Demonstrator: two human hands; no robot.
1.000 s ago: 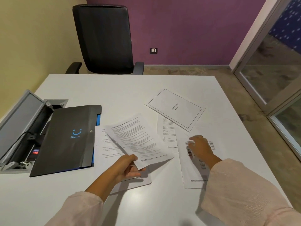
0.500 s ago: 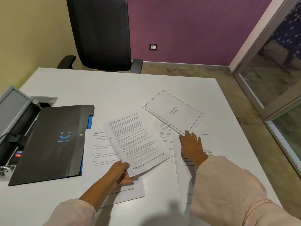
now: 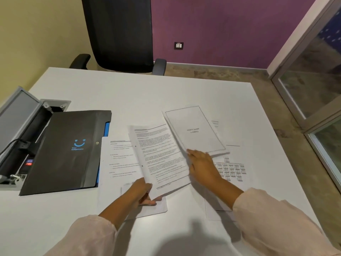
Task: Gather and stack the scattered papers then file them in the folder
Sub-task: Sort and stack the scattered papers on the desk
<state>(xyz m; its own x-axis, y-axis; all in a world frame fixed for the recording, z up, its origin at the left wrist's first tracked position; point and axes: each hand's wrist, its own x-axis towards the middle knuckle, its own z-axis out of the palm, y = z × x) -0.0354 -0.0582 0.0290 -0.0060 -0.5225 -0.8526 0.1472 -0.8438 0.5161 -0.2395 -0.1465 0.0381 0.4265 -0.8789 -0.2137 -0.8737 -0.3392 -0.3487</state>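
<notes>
The left hand [image 3: 141,191] pinches the near corner of a text-filled sheet [image 3: 159,157], thumb on top, fingers under, holding it lifted off the white table [image 3: 166,89] with its long axis running away from the person and leaning slightly left. The right hand [image 3: 202,164] lies flat, fingers spread and gripping nothing, fingertips touching the near corner of a bordered title page [image 3: 193,130]. That page's long axis runs near-right to far-left, and its print reads upside down from here.

Under the right wrist lies a chart sheet [image 3: 232,169] with rows of small boxes, long axis pointing away. Under the lifted sheet rests a bulleted sheet [image 3: 118,161], lengthwise away too. More paper edges peek out beneath the title page; their count cannot be told, so that is four clear sheets at least.

One black folder [image 3: 68,150], closed, with a blue smile mark, lies left, touching the bulleted sheet's edge. Beyond stands one black chair [image 3: 118,32].
</notes>
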